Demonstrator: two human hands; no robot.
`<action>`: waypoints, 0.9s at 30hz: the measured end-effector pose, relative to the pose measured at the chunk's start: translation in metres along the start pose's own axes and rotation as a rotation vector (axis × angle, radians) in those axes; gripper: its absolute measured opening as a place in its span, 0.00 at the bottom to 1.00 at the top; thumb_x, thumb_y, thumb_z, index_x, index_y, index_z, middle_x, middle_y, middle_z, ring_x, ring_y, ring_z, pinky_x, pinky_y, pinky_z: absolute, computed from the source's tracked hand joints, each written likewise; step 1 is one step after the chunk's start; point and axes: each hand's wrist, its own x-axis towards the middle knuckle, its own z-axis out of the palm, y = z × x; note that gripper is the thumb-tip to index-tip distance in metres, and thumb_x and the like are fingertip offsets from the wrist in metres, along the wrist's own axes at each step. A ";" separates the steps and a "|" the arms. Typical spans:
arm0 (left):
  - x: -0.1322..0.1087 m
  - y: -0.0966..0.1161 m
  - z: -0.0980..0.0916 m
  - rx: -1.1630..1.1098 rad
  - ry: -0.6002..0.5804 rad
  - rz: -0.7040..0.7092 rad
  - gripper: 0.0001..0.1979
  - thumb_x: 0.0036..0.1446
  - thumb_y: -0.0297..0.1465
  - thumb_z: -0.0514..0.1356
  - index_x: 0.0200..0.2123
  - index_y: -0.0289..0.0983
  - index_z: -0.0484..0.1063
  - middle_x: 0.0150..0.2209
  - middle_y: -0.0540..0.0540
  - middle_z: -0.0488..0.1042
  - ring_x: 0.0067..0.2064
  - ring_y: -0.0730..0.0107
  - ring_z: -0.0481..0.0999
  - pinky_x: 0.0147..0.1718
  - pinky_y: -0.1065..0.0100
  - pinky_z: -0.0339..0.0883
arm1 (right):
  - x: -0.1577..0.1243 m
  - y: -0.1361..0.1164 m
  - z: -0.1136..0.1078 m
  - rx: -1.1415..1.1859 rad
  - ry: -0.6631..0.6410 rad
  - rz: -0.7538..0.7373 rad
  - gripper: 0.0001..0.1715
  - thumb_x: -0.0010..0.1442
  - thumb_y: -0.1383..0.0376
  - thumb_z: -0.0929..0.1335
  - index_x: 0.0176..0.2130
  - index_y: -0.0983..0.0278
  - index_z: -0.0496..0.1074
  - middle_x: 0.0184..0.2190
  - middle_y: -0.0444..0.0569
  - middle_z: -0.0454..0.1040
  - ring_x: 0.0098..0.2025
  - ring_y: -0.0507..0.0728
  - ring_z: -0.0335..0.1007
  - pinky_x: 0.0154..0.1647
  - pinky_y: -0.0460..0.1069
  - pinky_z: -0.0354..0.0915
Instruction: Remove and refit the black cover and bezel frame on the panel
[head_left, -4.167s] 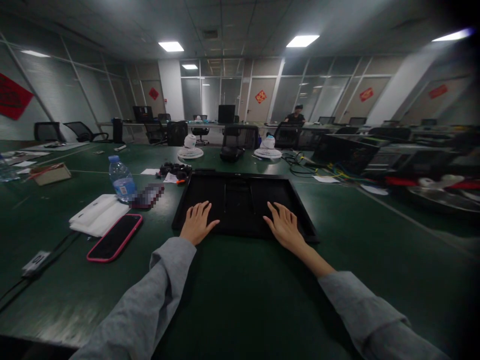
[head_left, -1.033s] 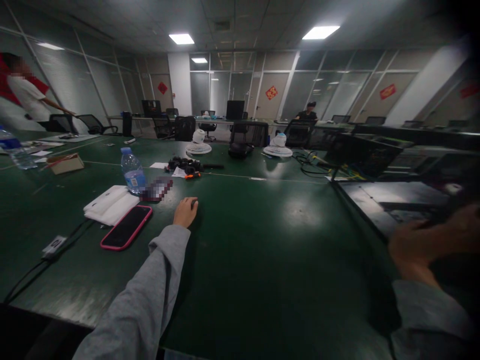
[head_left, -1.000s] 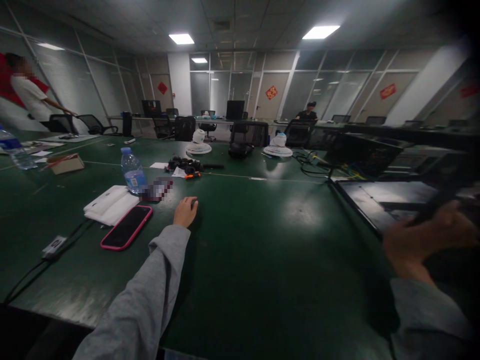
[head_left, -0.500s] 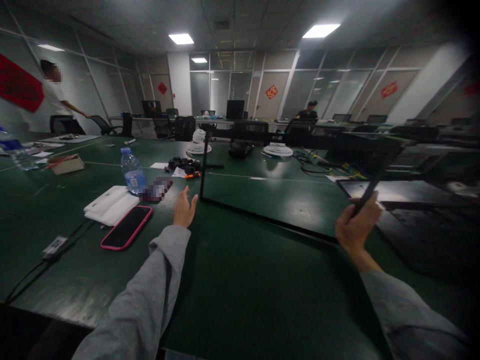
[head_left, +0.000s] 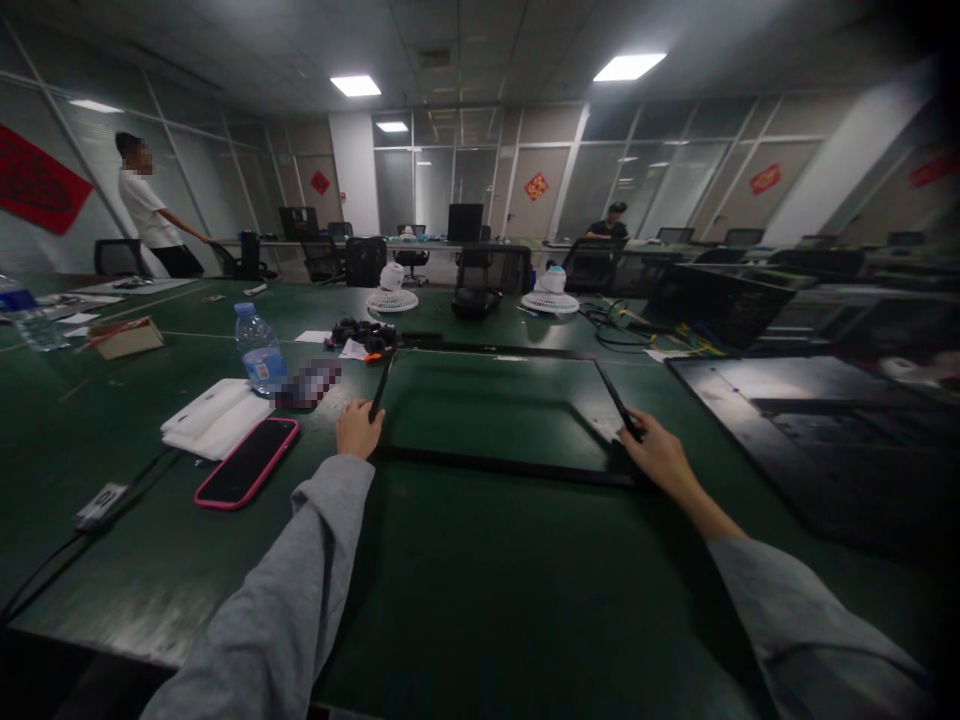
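Before me is a thin black rectangular frame [head_left: 510,466], with the green tabletop [head_left: 487,580] showing through its opening. It looks like a monitor bezel and is held low over the table; whether its near bar touches the surface I cannot tell. My left hand [head_left: 360,428] is closed around the frame's left side. On the opposite side, my right hand [head_left: 654,452] grips the right bar, thumb and fingers wrapped on it. Left of my left hand lie a phone with a pink case [head_left: 247,462] and a white folded cloth or pouch [head_left: 214,418].
A water bottle [head_left: 260,350] stands behind the white pouch. Dark gadgets [head_left: 364,333], two white fans [head_left: 550,292] and tangled cables [head_left: 622,325] lie farther back. At right rests a large dark panel [head_left: 750,400]. Beyond, one person [head_left: 156,215] stands and another [head_left: 609,222] sits.
The black frame has gone from tilted up on the right to lowered nearly flat over the table. My left hand, open before, has closed on its left side. My right hand has moved down and left.
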 end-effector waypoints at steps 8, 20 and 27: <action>0.001 -0.005 0.000 0.057 -0.064 -0.027 0.18 0.63 0.40 0.58 0.51 0.41 0.79 0.60 0.43 0.72 0.61 0.53 0.66 0.57 0.58 0.62 | 0.009 0.028 0.019 0.074 -0.107 -0.080 0.32 0.59 0.58 0.62 0.59 0.65 0.71 0.55 0.57 0.74 0.56 0.66 0.71 0.58 0.61 0.66; -0.010 0.013 -0.013 0.077 0.058 -0.141 0.20 0.67 0.41 0.51 0.53 0.42 0.76 0.59 0.37 0.71 0.61 0.47 0.65 0.59 0.35 0.53 | 0.008 0.025 0.020 -0.005 -0.133 -0.091 0.33 0.60 0.56 0.62 0.61 0.63 0.69 0.51 0.54 0.77 0.51 0.65 0.75 0.54 0.59 0.69; -0.012 -0.009 -0.044 0.235 0.228 -0.257 0.24 0.66 0.41 0.50 0.59 0.35 0.68 0.66 0.30 0.59 0.67 0.38 0.51 0.56 0.25 0.51 | 0.009 0.022 0.016 -0.033 -0.169 -0.066 0.36 0.58 0.57 0.61 0.62 0.65 0.67 0.48 0.56 0.78 0.44 0.65 0.77 0.48 0.60 0.71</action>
